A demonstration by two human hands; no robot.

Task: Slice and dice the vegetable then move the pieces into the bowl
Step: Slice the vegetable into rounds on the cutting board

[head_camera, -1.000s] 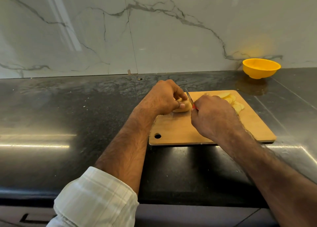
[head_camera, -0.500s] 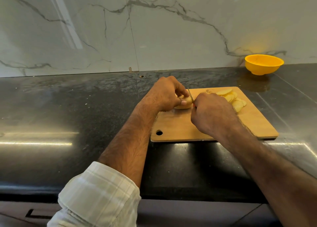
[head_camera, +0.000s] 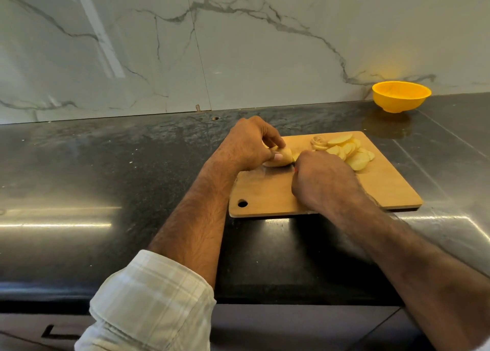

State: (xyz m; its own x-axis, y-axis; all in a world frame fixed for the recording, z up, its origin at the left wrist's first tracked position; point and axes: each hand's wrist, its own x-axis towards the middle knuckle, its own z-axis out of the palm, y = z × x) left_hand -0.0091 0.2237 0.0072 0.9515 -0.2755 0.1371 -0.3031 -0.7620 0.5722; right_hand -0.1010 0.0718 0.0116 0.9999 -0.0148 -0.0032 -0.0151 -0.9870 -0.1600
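Here, a potato mid-slicing on the wooden cutting board.

The knife is almost wholly hidden under the right hand, whose fingers curl round its handle. The left hand pinches the pale potato. Thin round slices lie heaped behind; the yellow bowl stands well apart.

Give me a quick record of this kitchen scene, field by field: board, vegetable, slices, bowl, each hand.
board: wooden cutting board on dark counter
vegetable: potato, partly sliced, on board
slices: pile of slices at board's far right
bowl: yellow bowl, by the wall, apart from board
left hand: holds potato
right hand: grips knife, mostly hidden
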